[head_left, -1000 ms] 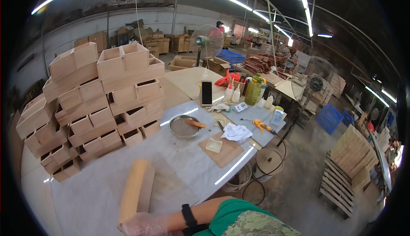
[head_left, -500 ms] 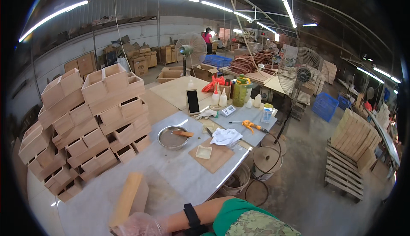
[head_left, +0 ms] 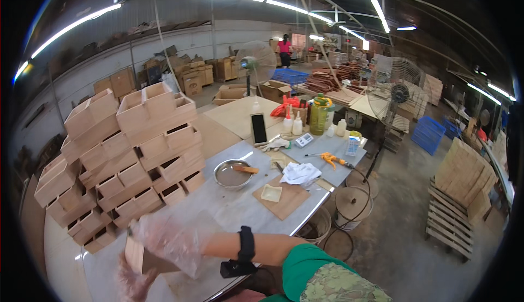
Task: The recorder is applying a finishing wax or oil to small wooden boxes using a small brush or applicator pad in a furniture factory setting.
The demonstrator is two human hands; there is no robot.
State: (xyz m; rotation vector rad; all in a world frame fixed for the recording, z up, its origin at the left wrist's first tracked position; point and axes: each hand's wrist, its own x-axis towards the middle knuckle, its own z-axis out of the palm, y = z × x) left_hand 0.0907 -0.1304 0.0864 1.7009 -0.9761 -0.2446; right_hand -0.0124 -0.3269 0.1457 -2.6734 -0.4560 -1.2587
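A small pale wooden box [head_left: 146, 259] is tilted over the near left of the grey-topped table [head_left: 240, 214]. My left hand [head_left: 132, 281], in a clear plastic glove, is closed around the box's near left side. My right hand [head_left: 172, 239], gloved the same way, reaches across the box's upper edge. Motion blurs its fingers, so their grip is unclear. A black strap circles my right forearm. Beyond my hands, a steel bowl [head_left: 221, 179] has a brown wooden stick [head_left: 245, 169] across its rim. Nearby, a shallow cream dish [head_left: 271, 193] rests on a brown board [head_left: 289, 202].
Wooden boxes [head_left: 123, 179] form a tall stack at the left. A white cloth [head_left: 301, 174], an orange air gun [head_left: 331, 159], a phone [head_left: 258, 129] and several bottles [head_left: 297, 125] occupy the table's far part. Buckets [head_left: 352, 206] stand beside its right edge, near a hose.
The view has swung slightly left. My right hand has moved up across the box, which now sits lower and turned. My left hand has come into view, gripping the box.
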